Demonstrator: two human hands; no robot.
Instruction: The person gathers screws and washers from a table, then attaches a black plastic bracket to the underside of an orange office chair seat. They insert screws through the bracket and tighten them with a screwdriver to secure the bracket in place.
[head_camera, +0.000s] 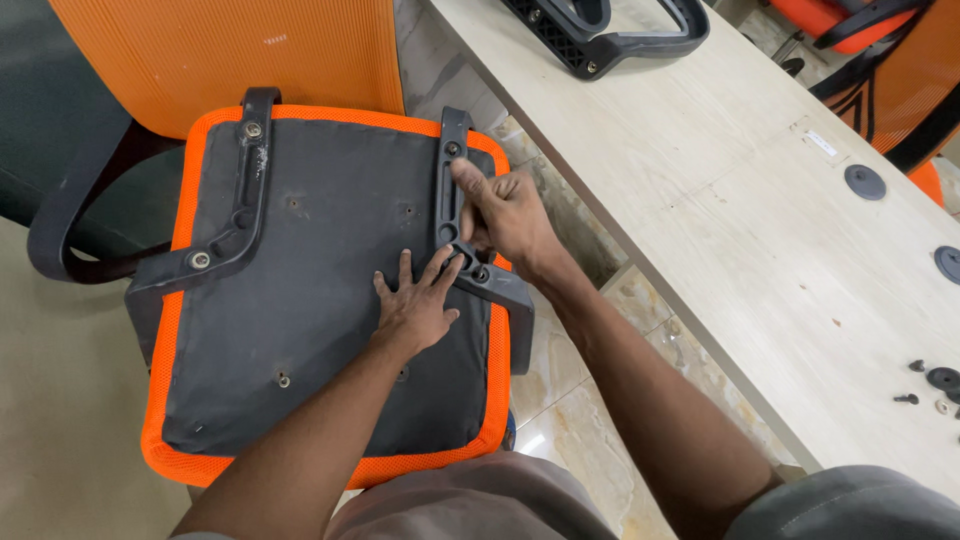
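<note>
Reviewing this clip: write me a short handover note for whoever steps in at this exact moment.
Left hand: flat on the grey underside of the seat pad, fingertips at the right armrest bracket.
Right hand: gripping that bracket, thumb pressed on it.
Seat pad lies upside down on an orange chair.
Done: left armrest bracket sits on the pad with bolt heads showing.
Left: the right bracket is in hand; whether its bolts are tight cannot be told. Loose screws lie on the table.

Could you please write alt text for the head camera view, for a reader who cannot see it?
A person's right hand and left hand press a black armrest bracket against the dark underside of an upturned orange seat cushion. A second bracket sits on its other side, and loose screws lie on the pale table.
</note>
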